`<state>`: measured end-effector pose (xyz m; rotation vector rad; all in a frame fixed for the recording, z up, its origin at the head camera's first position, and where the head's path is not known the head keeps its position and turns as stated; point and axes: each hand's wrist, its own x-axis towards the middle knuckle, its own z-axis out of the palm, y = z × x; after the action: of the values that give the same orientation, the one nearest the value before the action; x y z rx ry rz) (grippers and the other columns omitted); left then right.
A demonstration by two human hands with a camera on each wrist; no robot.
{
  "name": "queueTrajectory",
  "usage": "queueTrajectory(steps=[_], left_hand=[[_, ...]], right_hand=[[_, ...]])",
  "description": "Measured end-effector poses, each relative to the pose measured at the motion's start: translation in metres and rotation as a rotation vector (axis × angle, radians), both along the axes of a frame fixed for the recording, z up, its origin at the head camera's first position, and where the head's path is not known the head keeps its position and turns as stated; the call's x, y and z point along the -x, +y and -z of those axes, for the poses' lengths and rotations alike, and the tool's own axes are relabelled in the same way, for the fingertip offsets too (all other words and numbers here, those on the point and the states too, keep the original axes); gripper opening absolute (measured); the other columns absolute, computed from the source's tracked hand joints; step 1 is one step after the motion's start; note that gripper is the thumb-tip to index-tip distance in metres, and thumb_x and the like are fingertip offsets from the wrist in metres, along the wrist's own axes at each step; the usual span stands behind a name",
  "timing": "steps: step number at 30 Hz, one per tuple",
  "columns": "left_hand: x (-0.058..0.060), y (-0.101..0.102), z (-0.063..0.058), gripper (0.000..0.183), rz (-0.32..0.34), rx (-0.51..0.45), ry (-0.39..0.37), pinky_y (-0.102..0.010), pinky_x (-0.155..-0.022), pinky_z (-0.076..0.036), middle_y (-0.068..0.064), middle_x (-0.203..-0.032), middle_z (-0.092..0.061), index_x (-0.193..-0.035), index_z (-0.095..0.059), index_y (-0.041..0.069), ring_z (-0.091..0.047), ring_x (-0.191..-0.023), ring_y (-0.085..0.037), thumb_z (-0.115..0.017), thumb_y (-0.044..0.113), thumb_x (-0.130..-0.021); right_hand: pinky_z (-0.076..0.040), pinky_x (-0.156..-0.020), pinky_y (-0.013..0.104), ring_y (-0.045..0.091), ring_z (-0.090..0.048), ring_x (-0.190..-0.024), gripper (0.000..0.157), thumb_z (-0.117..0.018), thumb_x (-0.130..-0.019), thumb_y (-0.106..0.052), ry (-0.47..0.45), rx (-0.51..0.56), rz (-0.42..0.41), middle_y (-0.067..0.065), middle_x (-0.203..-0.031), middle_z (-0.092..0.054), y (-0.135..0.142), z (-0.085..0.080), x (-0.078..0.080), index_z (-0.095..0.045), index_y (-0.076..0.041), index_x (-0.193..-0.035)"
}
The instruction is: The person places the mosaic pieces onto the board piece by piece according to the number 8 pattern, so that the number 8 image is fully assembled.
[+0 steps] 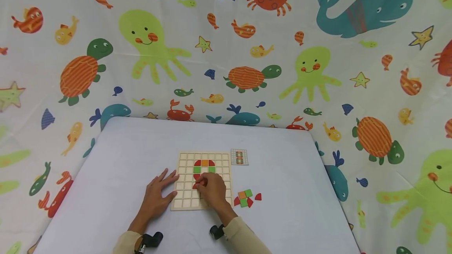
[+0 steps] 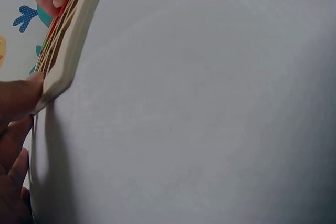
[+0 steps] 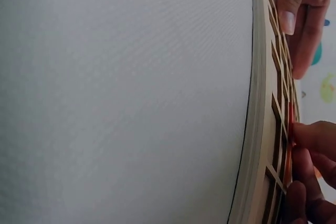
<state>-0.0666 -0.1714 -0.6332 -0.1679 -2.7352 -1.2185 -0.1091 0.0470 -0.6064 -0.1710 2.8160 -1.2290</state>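
A square wooden grid board lies on the white table. My left hand rests along its left edge, fingers spread, with thumb and fingertips touching the rim. Over the board's lower middle, my right hand pinches a small red quarter-circle tile at a grid cell; its fingers partly cover the tile. Above that hand sit an orange square tile between red rounded tiles, green square tiles at either side, and another red tile. In the right wrist view the fingertips meet the red tile low against the grid.
A small pattern card with a coloured grid lies beside the board's upper right corner. Loose green, orange and red tiles are grouped right of the board, with one red tile slightly apart. A sea-animal cloth hangs behind the table.
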Motion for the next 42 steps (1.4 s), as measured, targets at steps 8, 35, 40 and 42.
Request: queueTrajectory(steps=[8,35,40,42], left_hand=[[0.0,0.002,-0.001,0.056,0.0,-0.01,-0.012,-0.074,-0.123,-0.021,-0.015,-0.156,-0.058,-0.141,-0.068,0.008,-0.036,-0.155,-0.05,-0.082,0.005,-0.087],[0.001,0.0,-0.009,0.057,0.006,-0.013,-0.056,-0.073,-0.125,-0.02,-0.015,-0.158,-0.056,-0.143,-0.066,0.007,-0.033,-0.157,-0.048,-0.081,0.003,-0.088],[0.001,0.001,-0.009,0.057,0.007,-0.013,-0.048,-0.074,-0.124,-0.02,-0.017,-0.157,-0.056,-0.143,-0.067,0.006,-0.035,-0.156,-0.05,-0.081,0.002,-0.088],[0.001,0.001,-0.009,0.057,0.009,-0.013,-0.048,-0.074,-0.124,-0.02,-0.017,-0.157,-0.057,-0.142,-0.067,0.005,-0.035,-0.156,-0.05,-0.081,0.002,-0.087]], right_hand=[[-0.046,-0.061,0.018,0.001,-0.055,-0.071,0.013,-0.085,-0.089,-0.013,-0.008,0.117,0.026,-0.009,-0.081,-0.072,0.026,-0.002,-0.006,-0.082,-0.019,-0.1],[-0.045,-0.065,0.021,0.011,-0.053,-0.077,0.024,-0.091,-0.08,-0.007,-0.117,-0.099,-0.051,-0.003,-0.085,-0.06,0.151,-0.009,-0.034,-0.08,-0.02,-0.097],[-0.045,-0.063,0.021,0.009,-0.053,-0.074,0.023,-0.091,-0.081,-0.009,-0.115,-0.113,-0.05,-0.006,-0.083,-0.06,0.151,-0.008,-0.033,-0.075,-0.021,-0.091],[-0.046,-0.061,0.021,0.008,-0.053,-0.072,0.022,-0.09,-0.082,-0.009,-0.106,-0.075,-0.036,-0.007,-0.082,-0.062,0.151,-0.007,-0.033,-0.073,-0.02,-0.089]])
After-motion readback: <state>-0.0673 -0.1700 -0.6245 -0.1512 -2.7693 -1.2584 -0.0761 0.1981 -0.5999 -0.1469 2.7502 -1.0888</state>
